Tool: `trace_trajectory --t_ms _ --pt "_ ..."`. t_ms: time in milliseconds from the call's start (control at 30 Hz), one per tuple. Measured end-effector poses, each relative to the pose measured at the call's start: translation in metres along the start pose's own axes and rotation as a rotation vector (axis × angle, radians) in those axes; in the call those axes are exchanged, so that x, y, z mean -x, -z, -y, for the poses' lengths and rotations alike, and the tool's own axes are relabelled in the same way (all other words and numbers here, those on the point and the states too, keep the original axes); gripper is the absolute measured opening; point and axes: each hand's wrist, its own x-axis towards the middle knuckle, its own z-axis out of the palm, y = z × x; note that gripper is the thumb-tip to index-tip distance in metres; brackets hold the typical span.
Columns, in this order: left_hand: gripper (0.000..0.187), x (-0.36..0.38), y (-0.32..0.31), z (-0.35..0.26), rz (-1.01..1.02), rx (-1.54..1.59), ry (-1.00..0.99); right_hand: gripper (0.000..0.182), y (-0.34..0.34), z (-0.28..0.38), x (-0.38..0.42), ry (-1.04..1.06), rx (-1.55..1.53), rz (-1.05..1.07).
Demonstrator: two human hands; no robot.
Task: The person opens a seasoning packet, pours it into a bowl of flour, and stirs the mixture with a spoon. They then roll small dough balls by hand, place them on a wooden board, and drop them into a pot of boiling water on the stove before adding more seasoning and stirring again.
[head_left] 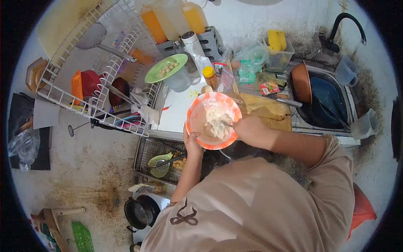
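Note:
An orange-rimmed bowl (197,113) full of pale, lumpy batter is tilted toward me at the middle of the view. My left hand (192,142) grips its lower rim from below. My right hand (250,129) is closed around a thin utensil (227,124) whose tip is sunk in the batter (218,122). Both hands are held above the counter and a dark pan partly hidden under my right arm.
A white dish rack (105,84) with plates and cups stands at left. A green plate of small balls (166,68) sits behind the bowl, beside oil bottles (153,23). A wire tray (147,147) holds a green skimmer (160,161). The sink (323,98) with pans is at right.

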Motion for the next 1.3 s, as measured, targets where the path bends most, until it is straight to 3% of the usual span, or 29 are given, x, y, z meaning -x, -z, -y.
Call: trace_trajectory --t_ms 100,300,400,600,700,800,900,1100,1200,1300 --pt "0.067 -0.002 -0.001 -0.005 0.063 0.071 0.031 0.009 -0.015 0.002 -0.021 -0.143 -0.022 -0.169" --pt "0.068 -0.012 0.007 -0.002 0.087 0.131 -0.019 0.013 -0.038 0.045 -0.020 -0.030 -0.180 -0.176" --pt "0.070 -0.010 0.011 0.000 0.064 0.154 0.013 0.012 0.000 0.014 0.003 0.090 -0.045 -0.029" --pt "0.069 -0.009 0.004 0.000 0.065 -0.062 -0.068 0.011 0.008 -0.012 -0.024 0.073 0.145 -0.103" --pt "0.069 -0.015 0.007 -0.007 0.055 -0.138 -0.156 0.008 0.001 0.001 -0.032 0.067 0.093 -0.198" --pt "0.068 -0.014 0.004 -0.021 0.015 0.016 -0.145 0.008 -0.006 -0.007 -0.034 0.083 0.152 -0.355" --pt "0.068 -0.013 0.001 -0.022 -0.033 -0.061 -0.151 0.008 -0.006 -0.015 -0.042 0.106 0.197 -0.418" --pt "0.069 -0.014 0.007 -0.018 -0.048 0.049 -0.212 0.008 0.009 -0.011 -0.055 0.073 0.237 -0.303" --pt "0.069 -0.019 0.018 -0.007 -0.043 -0.089 -0.224 0.009 0.005 -0.021 -0.062 0.065 0.173 -0.222" --pt "0.067 -0.020 0.016 0.001 0.002 -0.097 -0.283 0.012 -0.014 -0.018 -0.059 0.040 0.140 -0.010"
